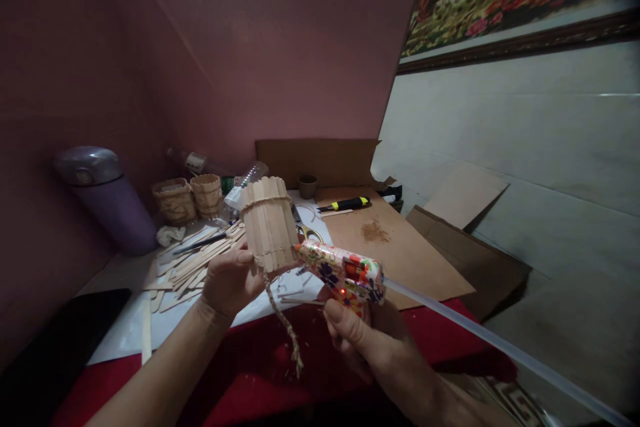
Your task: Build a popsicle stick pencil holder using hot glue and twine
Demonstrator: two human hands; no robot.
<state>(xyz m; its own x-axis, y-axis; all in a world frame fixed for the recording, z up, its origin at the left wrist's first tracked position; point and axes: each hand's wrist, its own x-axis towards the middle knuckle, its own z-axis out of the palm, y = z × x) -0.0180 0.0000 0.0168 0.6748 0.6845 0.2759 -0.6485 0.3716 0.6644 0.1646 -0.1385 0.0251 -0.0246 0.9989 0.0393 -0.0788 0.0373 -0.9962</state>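
Observation:
My left hand (229, 280) is closed around the base of a small cup made of upright wooden sticks (269, 221), held up over the table. A band of twine runs round the cup's top, and a loose twine end (285, 323) hangs below it. My right hand (363, 340) grips a flower-patterned glue gun (345, 270). Its nozzle touches the cup's lower right side. A long clear glue stick (500, 347) juts out of the gun's back toward the lower right.
Loose wooden sticks (193, 260) lie on white paper at left, near two small woven baskets (187, 199) and a purple flask (107, 203). Scissors (307, 232), a yellow-black cutter (345, 203) and a small brown cup (307, 185) sit by the cardboard sheet (400, 247). A dark phone (60, 340) lies at the far left.

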